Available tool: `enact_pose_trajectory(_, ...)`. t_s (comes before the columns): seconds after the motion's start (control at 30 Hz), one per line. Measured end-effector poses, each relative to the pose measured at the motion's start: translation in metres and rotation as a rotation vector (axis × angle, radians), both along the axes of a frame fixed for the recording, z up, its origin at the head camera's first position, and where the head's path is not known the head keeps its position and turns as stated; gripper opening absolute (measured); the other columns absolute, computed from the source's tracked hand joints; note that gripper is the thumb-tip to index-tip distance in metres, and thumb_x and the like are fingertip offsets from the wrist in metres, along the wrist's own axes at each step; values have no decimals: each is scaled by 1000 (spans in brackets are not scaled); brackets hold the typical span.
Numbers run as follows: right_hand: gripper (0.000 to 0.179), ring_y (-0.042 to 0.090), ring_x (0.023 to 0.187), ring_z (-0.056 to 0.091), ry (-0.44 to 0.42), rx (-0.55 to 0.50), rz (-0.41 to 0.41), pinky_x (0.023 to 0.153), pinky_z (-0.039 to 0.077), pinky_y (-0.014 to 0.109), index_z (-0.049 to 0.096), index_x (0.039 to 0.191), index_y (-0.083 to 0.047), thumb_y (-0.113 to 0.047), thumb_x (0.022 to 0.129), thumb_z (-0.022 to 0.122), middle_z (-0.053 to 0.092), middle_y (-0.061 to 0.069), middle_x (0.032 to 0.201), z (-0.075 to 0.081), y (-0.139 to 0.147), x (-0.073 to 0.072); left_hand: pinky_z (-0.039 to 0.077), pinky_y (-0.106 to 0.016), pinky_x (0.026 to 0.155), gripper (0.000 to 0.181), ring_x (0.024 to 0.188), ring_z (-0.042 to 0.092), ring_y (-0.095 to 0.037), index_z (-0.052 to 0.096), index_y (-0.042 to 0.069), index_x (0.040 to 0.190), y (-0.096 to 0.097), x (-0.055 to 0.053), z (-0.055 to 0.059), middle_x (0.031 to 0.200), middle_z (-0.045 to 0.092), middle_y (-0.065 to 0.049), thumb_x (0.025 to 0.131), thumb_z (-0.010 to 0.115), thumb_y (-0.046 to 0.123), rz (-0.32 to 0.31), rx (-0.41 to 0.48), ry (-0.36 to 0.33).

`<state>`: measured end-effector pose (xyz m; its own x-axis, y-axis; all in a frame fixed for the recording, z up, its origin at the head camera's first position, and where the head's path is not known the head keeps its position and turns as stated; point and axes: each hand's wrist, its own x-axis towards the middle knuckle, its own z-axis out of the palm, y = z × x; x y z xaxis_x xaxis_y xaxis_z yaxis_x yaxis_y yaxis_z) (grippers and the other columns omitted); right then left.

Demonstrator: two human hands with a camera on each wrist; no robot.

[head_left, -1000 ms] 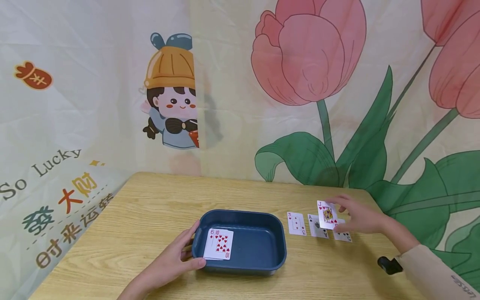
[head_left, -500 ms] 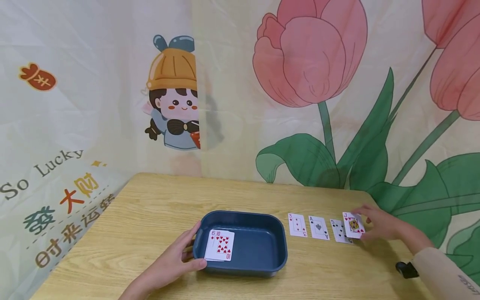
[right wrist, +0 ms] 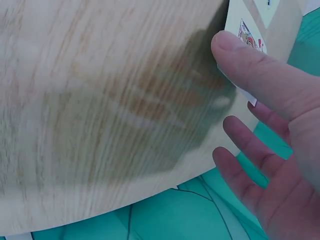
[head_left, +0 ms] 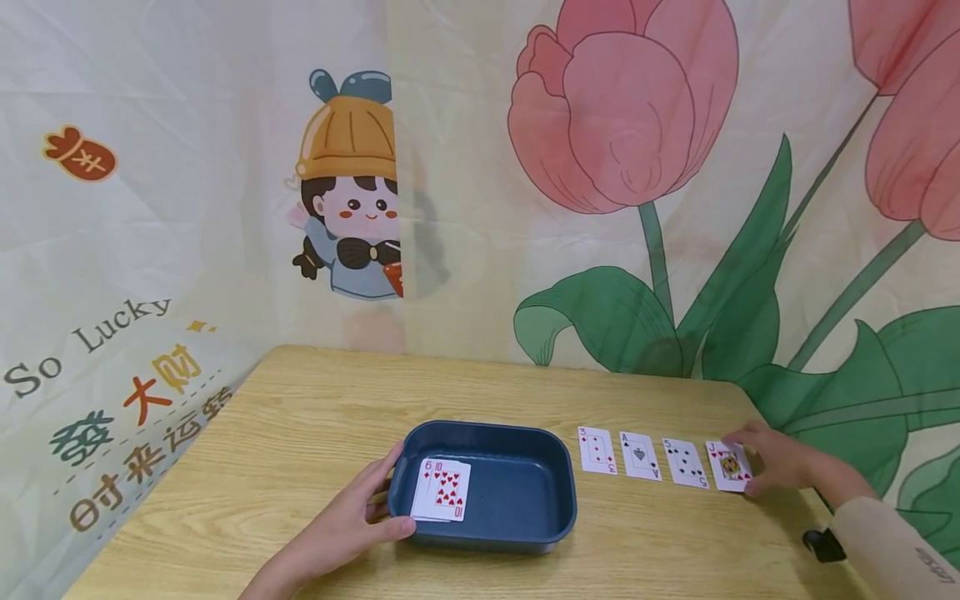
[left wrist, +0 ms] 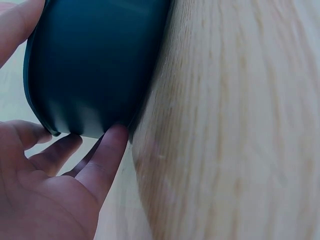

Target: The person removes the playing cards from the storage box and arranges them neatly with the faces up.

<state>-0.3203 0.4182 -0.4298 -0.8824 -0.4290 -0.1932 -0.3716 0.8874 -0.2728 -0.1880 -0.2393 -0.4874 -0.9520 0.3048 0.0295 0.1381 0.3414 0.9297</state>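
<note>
My right hand [head_left: 786,462] holds the jack of hearts [head_left: 728,467] by its right-hand edges at the right end of a row of face-up playing cards. In the right wrist view the thumb [right wrist: 237,47] lies on the card's edge and a fingertip is at its corner. To its left lie the five of spades [head_left: 685,463], the ace of spades [head_left: 640,456] and the three of diamonds [head_left: 597,450]. My left hand [head_left: 348,517] grips the left end of a dark blue tray [head_left: 517,500], thumb at the front corner, fingers against the end wall [left wrist: 95,70].
Inside the tray, at its left, a small overlapping pile shows the ten of hearts [head_left: 447,492] over a six of diamonds [head_left: 424,483]. A wooden table [head_left: 330,392] carries everything. Behind it hangs a printed cloth [head_left: 465,167] with tulips and a cartoon figure.
My right hand has carried the jack of hearts rightward and down, from above the ace and five to the right end of the row. The left hand and tray have stayed in place.
</note>
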Motion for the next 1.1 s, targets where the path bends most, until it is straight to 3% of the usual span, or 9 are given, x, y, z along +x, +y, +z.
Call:
enact_pose_trajectory(0.37,76,46,121,55,-9,42,8,102,47,66,59,141,5,-19,79,94,55,26,132,-11,1,-5,50,-29,110,100,150,41,-47,17,20,172,2,3,6,174,17,-23,96,82,24,-24,2,16)
enact_pose_trajectory(0.7,74,46,121,55,-33,43,15,103,46,66,59,142,4,-17,79,94,55,25,132,-10,-2,-6,49,-17,105,101,149,42,-43,16,20,172,1,1,5,175,17,-20,96,82,21,-25,22,4)
enact_pose_trajectory(1.1,75,48,123,53,-70,37,1,103,45,68,58,143,4,-16,80,93,53,26,134,-9,-4,-6,50,-28,109,99,149,42,-45,16,19,172,0,4,8,175,16,-23,97,81,21,-32,20,-5)
